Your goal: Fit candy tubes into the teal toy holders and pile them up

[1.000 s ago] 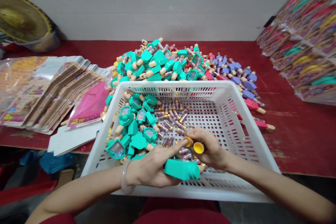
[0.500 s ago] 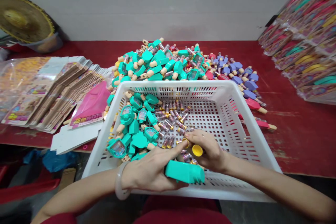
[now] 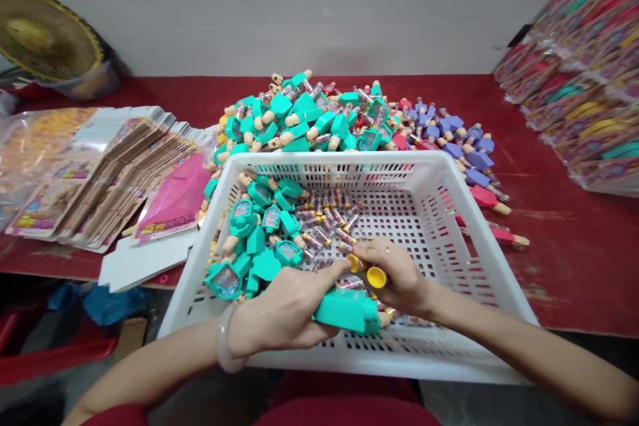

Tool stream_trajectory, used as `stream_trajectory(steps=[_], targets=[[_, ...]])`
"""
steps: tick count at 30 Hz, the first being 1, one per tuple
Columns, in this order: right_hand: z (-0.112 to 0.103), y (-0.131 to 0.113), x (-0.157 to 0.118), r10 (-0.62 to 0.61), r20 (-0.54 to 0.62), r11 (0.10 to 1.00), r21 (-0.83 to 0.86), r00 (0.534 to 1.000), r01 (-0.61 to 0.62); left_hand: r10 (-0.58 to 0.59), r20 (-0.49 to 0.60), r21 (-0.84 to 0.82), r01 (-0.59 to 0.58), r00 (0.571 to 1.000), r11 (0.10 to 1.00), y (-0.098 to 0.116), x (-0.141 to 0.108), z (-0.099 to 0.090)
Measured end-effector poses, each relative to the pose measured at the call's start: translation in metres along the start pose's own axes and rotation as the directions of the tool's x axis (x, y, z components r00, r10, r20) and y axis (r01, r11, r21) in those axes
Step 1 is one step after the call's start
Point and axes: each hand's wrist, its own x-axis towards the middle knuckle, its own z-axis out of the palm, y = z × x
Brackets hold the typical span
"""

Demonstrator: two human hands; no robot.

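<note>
- Head view, looking down: a white plastic crate [image 3: 429, 161] is seen resting on a red table [image 3: 564, 259], with teal toy figures [image 3: 254, 233] and loose clear tubes [image 3: 324, 216] lying inside it.
- The left hand [image 3: 279, 313] is clamped around a teal toy body [image 3: 347, 311], whose long axis lies almost crosswise over the near part of the crate, its peg end pointing toward the right.
- A short yellow-capped tube [image 3: 367, 271] is pinched by the right hand [image 3: 399, 276], its long axis slanting from upper left to lower right.
- The tube lies just above the teal toy body and is nearer the right hand; the left forefinger [image 3: 339, 267] is extended to just beside its upper yellow cap.
- The two hands are close together, not touching each other.
</note>
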Motion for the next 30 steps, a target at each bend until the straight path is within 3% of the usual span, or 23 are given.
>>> stream_trajectory(steps=[5, 8, 10, 13, 16, 20, 25, 30], targets=[[-0.001, 0.000, 0.003, -0.067, 0.044, 0.997, -0.036, 0.997, 0.069, -0.018, -0.012, -0.062, 0.017, 1.000, 0.998, -0.004, 0.002, 0.004], [-0.007, -0.003, 0.007, 0.023, -0.018, 0.999, 0.029, 1.000, -0.023, 0.021, -0.022, -0.116, -0.023, 1.000, 0.993, -0.007, 0.002, 0.009], [-0.012, -0.005, 0.010, 0.127, -0.062, 0.988, 0.093, 0.990, -0.121, 0.036, -0.084, -0.173, -0.050, 0.996, 0.984, -0.008, 0.001, 0.011], [-0.023, -0.005, 0.013, 0.208, -0.018, 0.967, 0.155, 0.978, -0.203, -0.103, -0.222, -0.239, 0.048, 0.970, 0.970, -0.010, 0.003, 0.006], [-0.032, -0.001, 0.015, 0.232, 0.042, 0.959, 0.157, 0.972, -0.236, -0.230, -0.164, -0.277, 0.178, 0.959, 0.944, -0.012, 0.006, -0.004], [-0.035, 0.005, 0.016, 0.157, 0.120, 0.985, 0.049, 0.980, -0.164, -0.258, -0.144, -0.296, 0.207, 0.955, 0.933, -0.019, 0.010, -0.007], [-0.024, 0.008, 0.012, 0.052, 0.166, 0.992, -0.119, 0.985, -0.032, -0.306, -0.061, -0.262, 0.281, 0.950, 0.923, -0.022, 0.010, -0.007], [-0.014, 0.006, 0.005, -0.083, 0.159, 0.961, -0.249, 0.984, 0.122, -0.368, 0.051, -0.389, 0.358, 0.928, 0.849, -0.020, 0.015, -0.014]])
